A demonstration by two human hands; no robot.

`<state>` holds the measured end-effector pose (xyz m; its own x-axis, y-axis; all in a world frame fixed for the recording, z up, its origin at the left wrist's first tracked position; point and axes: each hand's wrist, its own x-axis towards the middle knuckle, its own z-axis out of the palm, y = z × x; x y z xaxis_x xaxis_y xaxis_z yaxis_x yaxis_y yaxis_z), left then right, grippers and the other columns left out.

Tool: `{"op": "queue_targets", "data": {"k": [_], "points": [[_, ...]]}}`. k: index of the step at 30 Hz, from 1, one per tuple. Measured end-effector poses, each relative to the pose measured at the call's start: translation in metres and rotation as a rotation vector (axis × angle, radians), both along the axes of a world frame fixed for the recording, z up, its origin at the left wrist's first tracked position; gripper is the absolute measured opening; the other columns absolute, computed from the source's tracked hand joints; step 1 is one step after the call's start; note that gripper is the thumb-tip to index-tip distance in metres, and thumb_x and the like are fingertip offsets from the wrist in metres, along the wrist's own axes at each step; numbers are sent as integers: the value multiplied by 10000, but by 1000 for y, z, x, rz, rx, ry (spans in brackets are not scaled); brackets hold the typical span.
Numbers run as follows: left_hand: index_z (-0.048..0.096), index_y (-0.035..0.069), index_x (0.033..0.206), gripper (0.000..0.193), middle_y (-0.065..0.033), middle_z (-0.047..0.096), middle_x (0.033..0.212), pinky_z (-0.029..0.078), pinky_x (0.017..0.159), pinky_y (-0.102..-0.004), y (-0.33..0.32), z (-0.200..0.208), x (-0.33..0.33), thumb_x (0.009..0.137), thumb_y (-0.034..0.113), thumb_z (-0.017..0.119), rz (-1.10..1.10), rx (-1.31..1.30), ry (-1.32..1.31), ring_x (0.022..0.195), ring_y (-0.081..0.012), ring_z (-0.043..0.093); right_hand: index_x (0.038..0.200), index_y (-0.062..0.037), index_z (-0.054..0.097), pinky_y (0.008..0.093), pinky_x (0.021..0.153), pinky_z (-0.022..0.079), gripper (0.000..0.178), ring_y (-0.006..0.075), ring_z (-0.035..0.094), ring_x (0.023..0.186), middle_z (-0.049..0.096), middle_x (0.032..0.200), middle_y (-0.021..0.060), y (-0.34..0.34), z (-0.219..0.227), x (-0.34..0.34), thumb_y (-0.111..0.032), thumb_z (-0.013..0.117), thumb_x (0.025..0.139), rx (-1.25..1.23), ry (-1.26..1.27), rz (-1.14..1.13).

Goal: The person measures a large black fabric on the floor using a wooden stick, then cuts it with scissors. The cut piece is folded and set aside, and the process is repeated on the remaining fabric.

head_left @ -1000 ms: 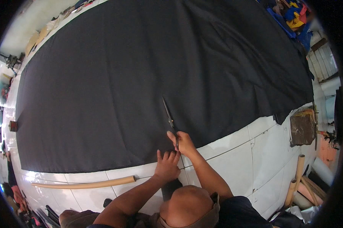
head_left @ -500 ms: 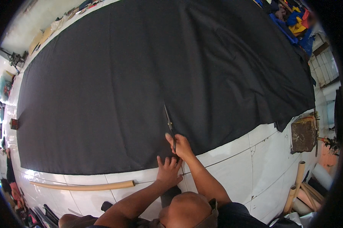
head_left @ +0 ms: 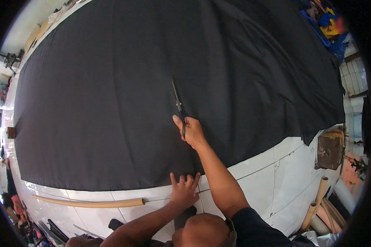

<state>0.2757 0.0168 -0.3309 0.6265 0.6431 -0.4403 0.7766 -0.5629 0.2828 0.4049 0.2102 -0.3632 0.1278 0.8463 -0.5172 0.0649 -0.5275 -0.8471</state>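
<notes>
The head view shows me a wide sheet of black cloth (head_left: 82,99) spread over the white tiled floor (head_left: 251,187), with the person bent over its near edge. Out over the cloth, inward from that edge, the right hand (head_left: 190,129) is closed around the handles of long dark scissors (head_left: 178,102), their blades pointing away from the body. From where I stand I can't tell whether the blades are parted, or whether a slit runs behind them in all that black. The left hand (head_left: 184,190) holds nothing that I can see; it is open, fingers spread, the tips on the cloth's near edge. Just beyond that edge, to the left, a cardboard tube (head_left: 91,203) lies on the tiles.

I take the step in hand to be a cut, or the lining up of one, running inward from the near edge. As I judge it, the next move calls for a straight course of the blades, with the left hand keeping the edge from dragging. The left part lies fairly flat; the folds on the right could pull the line askew.
</notes>
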Motion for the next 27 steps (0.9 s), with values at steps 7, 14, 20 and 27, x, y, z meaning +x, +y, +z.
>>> {"op": "queue_targets", "data": {"k": [7,14,20,27], "points": [[394,174,1544,841,-141,485,1284,250,1041,-812,-4,-11,-4,803,427,702,-4,22,-37,1185,-344,504,685,-101,517,267,426,376,575,102,477,462,494,570,3,72,8,-3,-599,731,875,14,-6,-8],[421,190,1532,857,-137,476,1244,259,1031,-817,-3,-12,-5,771,432,732,5,18,-60,1162,-357,501,693,-87,540,291,433,381,572,116,488,469,502,576,13,157,2,-5,-594,735,873,40,-17,-10],[389,213,1548,867,-128,469,1263,250,1039,-821,-3,-12,-3,782,429,734,22,-58,-1,1178,-353,503,672,-67,545,324,438,380,615,148,499,464,520,566,41,169,2,-7,-624,715,871,66,-63,14],[347,234,1565,884,-103,464,1277,241,1054,-813,3,-7,2,792,434,727,-110,-110,183,1204,-321,503,644,-60,567,366,449,379,635,182,504,453,539,561,63,270,11,-7,-639,706,864,29,-102,-7]]}}
